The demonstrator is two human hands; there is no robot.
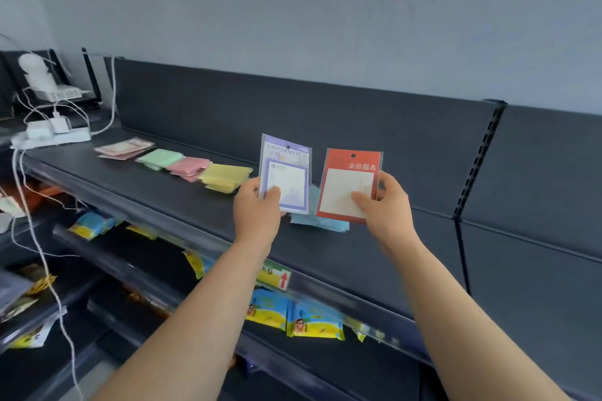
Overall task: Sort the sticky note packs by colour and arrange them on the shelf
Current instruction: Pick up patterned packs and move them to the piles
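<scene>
My left hand (255, 205) pinches a purple "University" sticky note pack (288, 169) upright above the dark shelf (169, 202). Beside it, my right hand (386, 202) pinches a red sticky note pack (347, 181), also upright. Behind and below both packs lies a pale blue stack (321, 224) on the shelf, partly hidden. To the left, a row of stacks rests on the shelf: yellow (225, 176), pink (189, 167), green (160, 158) and a pale patterned pile (123, 148) at the far left.
A white power strip (53, 137) with plugs and trailing cables sits at the shelf's left end, by a router. Lower shelves hold blue-and-yellow packets (314, 324). A slotted upright (475, 159) divides the shelf from the bay on the right.
</scene>
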